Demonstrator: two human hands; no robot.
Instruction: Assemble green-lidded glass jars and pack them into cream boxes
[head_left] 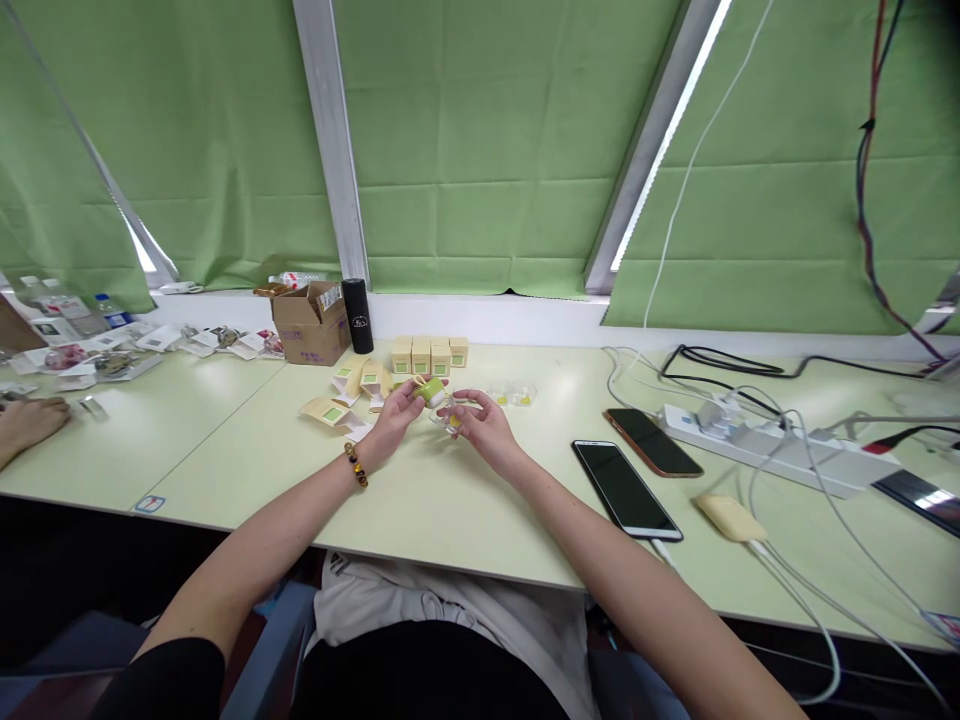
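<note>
Above the table, my left hand (393,418) has its fingers closed on a small green-and-white case with a loop (430,391). Close beside it, my right hand (484,424) pinches a small clear plastic piece with yellow inside (450,419). The two items nearly meet; whether they touch I cannot tell. Similar clear pieces with yellow in them (522,394) lie just beyond my right hand. Left of my left hand are several opened cream boxes with green labels (327,411). Closed cream boxes (421,357) stand in a group behind.
A brown carton (310,325) and a black tumbler (358,316) stand at the back. On the right lie two phones (625,488), a power strip (780,452), a cream charger (731,518) and loose cables. Another person's hand (34,425) rests at far left near packaged items (112,362).
</note>
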